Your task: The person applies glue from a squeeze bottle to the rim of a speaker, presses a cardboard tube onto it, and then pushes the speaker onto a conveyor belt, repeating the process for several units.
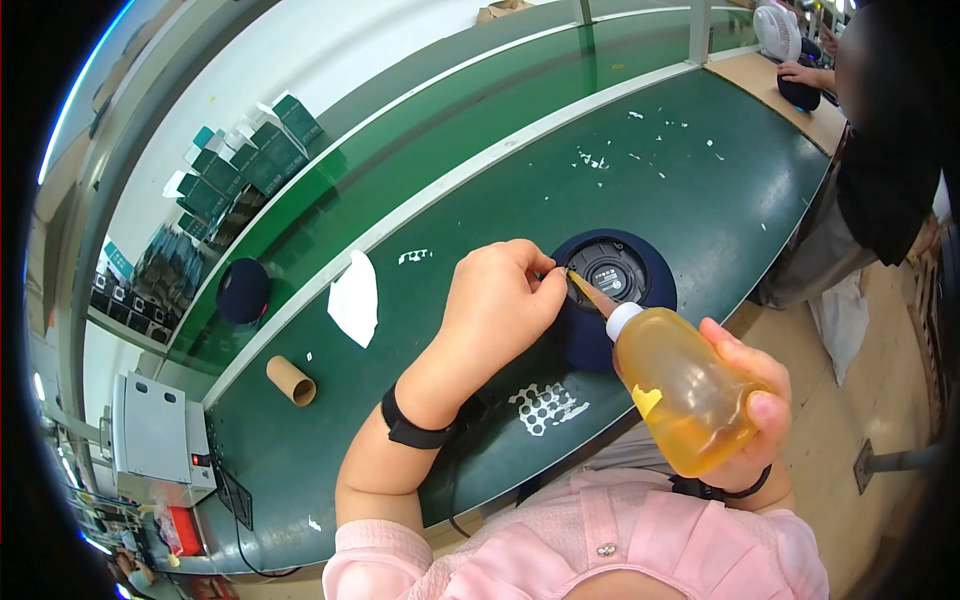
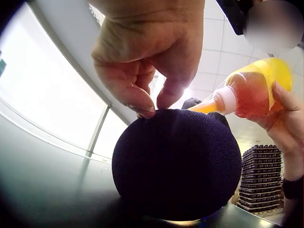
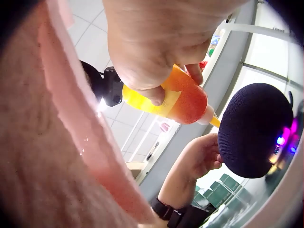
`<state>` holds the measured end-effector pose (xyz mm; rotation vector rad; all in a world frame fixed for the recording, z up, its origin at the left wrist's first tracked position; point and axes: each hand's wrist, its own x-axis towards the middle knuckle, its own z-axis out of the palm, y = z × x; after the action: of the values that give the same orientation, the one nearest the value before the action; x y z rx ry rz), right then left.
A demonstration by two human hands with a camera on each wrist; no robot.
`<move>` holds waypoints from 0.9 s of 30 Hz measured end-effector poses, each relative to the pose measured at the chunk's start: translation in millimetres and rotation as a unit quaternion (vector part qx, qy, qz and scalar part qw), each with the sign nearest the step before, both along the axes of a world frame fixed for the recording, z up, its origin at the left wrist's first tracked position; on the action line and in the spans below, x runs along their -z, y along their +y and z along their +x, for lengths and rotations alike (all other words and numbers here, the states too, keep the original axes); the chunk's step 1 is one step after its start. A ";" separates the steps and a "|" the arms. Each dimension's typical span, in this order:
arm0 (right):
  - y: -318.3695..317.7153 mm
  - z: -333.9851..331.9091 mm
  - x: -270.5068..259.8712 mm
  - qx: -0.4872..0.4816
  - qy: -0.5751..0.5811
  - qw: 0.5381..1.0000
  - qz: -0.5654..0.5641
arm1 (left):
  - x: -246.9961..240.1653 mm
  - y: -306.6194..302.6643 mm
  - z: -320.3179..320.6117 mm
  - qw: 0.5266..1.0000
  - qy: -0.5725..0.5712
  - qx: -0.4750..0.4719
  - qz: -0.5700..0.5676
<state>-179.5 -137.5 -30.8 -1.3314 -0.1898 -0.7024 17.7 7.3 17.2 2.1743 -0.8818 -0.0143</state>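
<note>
Nearest the head camera is the worker's pink top (image 1: 620,545), at the front edge of the green workbench (image 1: 480,190). The round fabric-covered speaker (image 1: 615,272) sits on the bench near that edge, recessed base uppermost; coloured lights glow at its lower end in the right-wrist view. The amber squeeze bottle (image 1: 690,385) is tilted, nozzle downward, above the speaker's near side. The right hand (image 1: 772,395) is clamped around the bottle body. The left hand (image 1: 505,295) is at the opposite side of the base, thumb and forefinger brought together at the rim, apparently on a small dark piece (image 1: 563,269); its nature is too small to tell. The bottle's nozzle (image 1: 595,297) points at the same spot, just beside those fingertips; contact with the base cannot be confirmed.

Also on the bench: a white sheet (image 1: 354,302), a cardboard tube (image 1: 291,381) and a perforated white scrap (image 1: 545,408).

Assessment: the step in hand appears to be applying liquid at the base rim while the piece is positioned. The next move calls for a steady nozzle, a light squeeze and fingertips clear of the liquid.
</note>
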 end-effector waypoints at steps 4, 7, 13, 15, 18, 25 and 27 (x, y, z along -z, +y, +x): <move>-1.8 -0.4 2.9 0.105 0.008 0.993 -0.056 | 0.7 2.1 -1.1 0.998 -0.057 0.000 0.001; -2.9 1.5 1.0 0.194 0.014 0.974 -0.112 | 1.3 2.8 -1.7 0.998 -0.058 0.007 0.001; -9.5 11.8 -11.1 0.197 -0.075 0.940 -0.269 | -5.4 5.1 1.2 0.999 0.016 0.025 0.020; -10.8 13.7 -10.8 0.194 -0.081 0.940 -0.268 | -14.2 6.2 6.4 0.998 0.039 0.042 0.024; -11.5 13.9 -10.6 0.187 -0.086 0.940 -0.273 | -40.2 -6.1 21.2 0.993 -0.051 0.044 0.092; -17.7 15.6 -10.3 0.218 -0.110 0.917 -0.315 | -40.5 -63.3 60.2 0.954 -0.024 0.266 0.135; -18.4 14.7 -12.7 0.219 -0.109 0.921 -0.303 | -42.8 -64.6 59.6 0.937 -0.044 0.290 0.192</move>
<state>-164.8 -155.9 -18.1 -1.9171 -0.3089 -1.2396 77.3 -57.3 60.1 2.1852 -1.6607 -0.4126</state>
